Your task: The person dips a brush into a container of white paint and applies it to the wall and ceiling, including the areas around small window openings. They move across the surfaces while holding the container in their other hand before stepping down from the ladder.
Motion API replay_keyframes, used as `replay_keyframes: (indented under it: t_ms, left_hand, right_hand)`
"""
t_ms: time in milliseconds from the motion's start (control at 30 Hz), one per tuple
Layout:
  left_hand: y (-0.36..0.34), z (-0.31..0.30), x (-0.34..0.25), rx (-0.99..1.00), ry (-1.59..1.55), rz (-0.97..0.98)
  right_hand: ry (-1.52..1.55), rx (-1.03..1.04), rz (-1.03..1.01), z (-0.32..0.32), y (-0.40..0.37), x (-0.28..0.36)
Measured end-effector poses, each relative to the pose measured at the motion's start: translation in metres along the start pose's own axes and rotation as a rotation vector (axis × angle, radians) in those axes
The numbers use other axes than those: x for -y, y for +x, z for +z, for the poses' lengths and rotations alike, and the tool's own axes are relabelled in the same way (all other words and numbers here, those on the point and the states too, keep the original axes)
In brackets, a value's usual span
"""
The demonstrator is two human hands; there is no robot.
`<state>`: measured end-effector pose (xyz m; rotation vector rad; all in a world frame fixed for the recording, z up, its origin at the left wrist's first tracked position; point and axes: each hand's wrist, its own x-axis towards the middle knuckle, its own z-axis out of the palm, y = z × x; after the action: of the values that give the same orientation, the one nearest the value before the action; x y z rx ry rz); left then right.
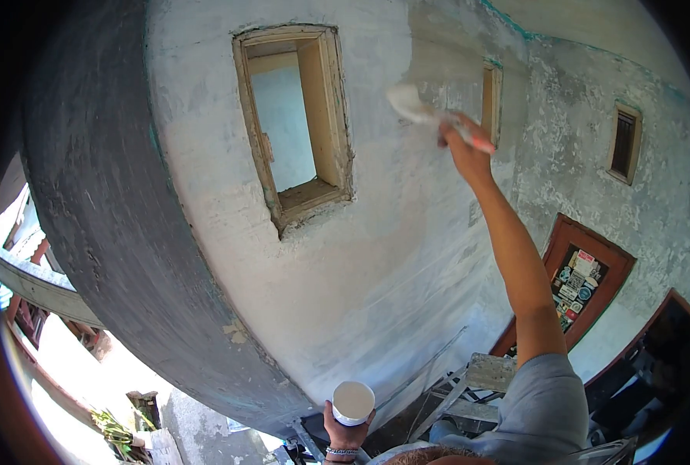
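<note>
My right hand (pixel 465 143) is stretched up to the wall (pixel 376 178), closed round the handle of a paintbrush (pixel 412 105). The brush is blurred, and its pale bristles are at the wall between the two window openings. Low in the view, my left hand (pixel 345 430) holds a white cup (pixel 353 403) of pale, creamy paint, with the fingers wrapped round its side. The wall near the brush shows lighter and greyer patches.
A framed window opening (pixel 311 198) is left of the brush, a smaller one (pixel 490 105) right of it. A dark curved wall (pixel 120 209) stands at left. Below right are a wooden plank (pixel 491 372), a ladder-like frame and a brown door (pixel 604 267) with stickers.
</note>
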<state>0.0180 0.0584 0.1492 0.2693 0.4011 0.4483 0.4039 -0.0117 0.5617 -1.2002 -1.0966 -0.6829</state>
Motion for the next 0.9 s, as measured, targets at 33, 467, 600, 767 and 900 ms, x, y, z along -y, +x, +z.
replay_keyframes:
  t_ms: [33,467,600,767,900]
  left_hand:
    - [-0.001,-0.003,0.001,-0.002,-0.002,-0.013]
    - [-0.005,0.007,0.011,-0.013,-0.007,-0.010]
    - [-0.009,0.007,0.013,-0.043,-0.012,-0.016]
    - [-0.016,0.004,0.007,-0.081,-0.032,-0.014]
    - [-0.012,-0.023,0.001,0.049,-0.064,-0.040]
  right_hand:
    - [-0.017,0.043,0.092,-0.011,-0.024,0.002]
    - [0.217,-0.185,-0.003,0.000,0.153,0.077]
    - [0.282,-0.230,-0.168,0.016,0.130,0.057]
    - [0.140,-0.122,0.018,0.027,-0.014,-0.004]
    - [0.022,0.038,0.168,0.010,-0.164,-0.051]
